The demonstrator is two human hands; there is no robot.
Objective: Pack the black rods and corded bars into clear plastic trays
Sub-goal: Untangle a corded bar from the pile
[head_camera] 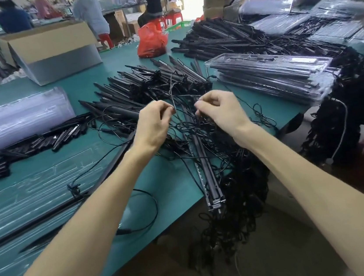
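Your left hand [154, 123] has its fingers curled, thumb and forefinger pinching a thin black cord [172, 93] that rises from the heap ahead. Your right hand [216, 110], just beside it and not touching, is curled the same way, its fingertips nipping strands at the top of the cord tangle [238, 211].

That tangle spills over the near edge of the green table [178, 191] and hangs down towards the floor. The corded bars [205, 169] lie under your wrists, their ends jutting past the edge, with cords looped over and round them. A heap of black rods [147, 84] sits just beyond your hands.

To your right stands a stack of filled clear trays [272, 76]. To your left lies a stack of empty clear trays [13, 119], short black pieces [39, 143] along its near side. A flat clear tray [23, 198] rests before your left forearm, a long rod [48, 214] across it.

Farther back you have an open cardboard box [51, 48], a red plastic bag [152, 40] and a second pile of bars [221, 36]. People work at benches behind, near red stools [162, 21].
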